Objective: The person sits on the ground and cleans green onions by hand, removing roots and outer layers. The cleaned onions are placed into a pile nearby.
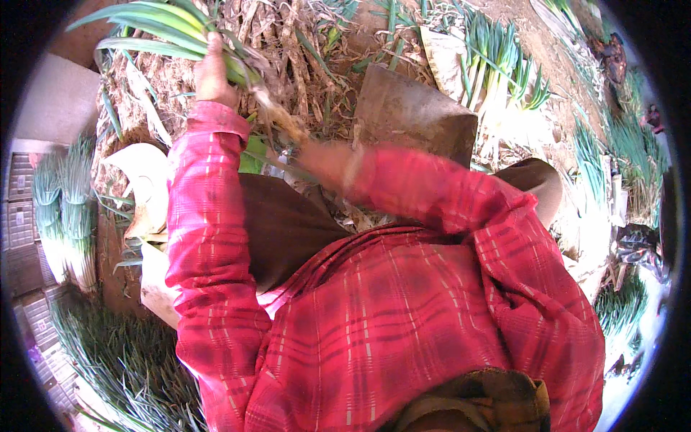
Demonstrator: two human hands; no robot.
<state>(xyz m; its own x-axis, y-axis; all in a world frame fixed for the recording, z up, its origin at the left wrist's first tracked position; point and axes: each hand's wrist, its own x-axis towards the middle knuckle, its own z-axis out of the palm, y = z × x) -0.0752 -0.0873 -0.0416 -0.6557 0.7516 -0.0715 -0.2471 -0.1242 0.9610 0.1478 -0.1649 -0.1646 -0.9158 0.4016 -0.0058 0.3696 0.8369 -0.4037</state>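
My left hand (215, 78) grips a large green onion (237, 70) around its green leaf end, at the upper left. The pale stalk slants down to the right towards its root end, which looks brownish. At that lower end is my right hand (326, 162), blurred, touching or very near the root end; whether its fingers are closed on the stalk is not clear. Beneath and behind the onion lies a heap of dry, peeled leaves and roots (294, 48).
A brown board or metal sheet (413, 110) stands beyond my right forearm. Trimmed green onions (494, 65) lie at the upper right. Tied onion bundles (75, 216) stand at the left by stacked crates (21, 221); more onions (124, 356) spread at the lower left.
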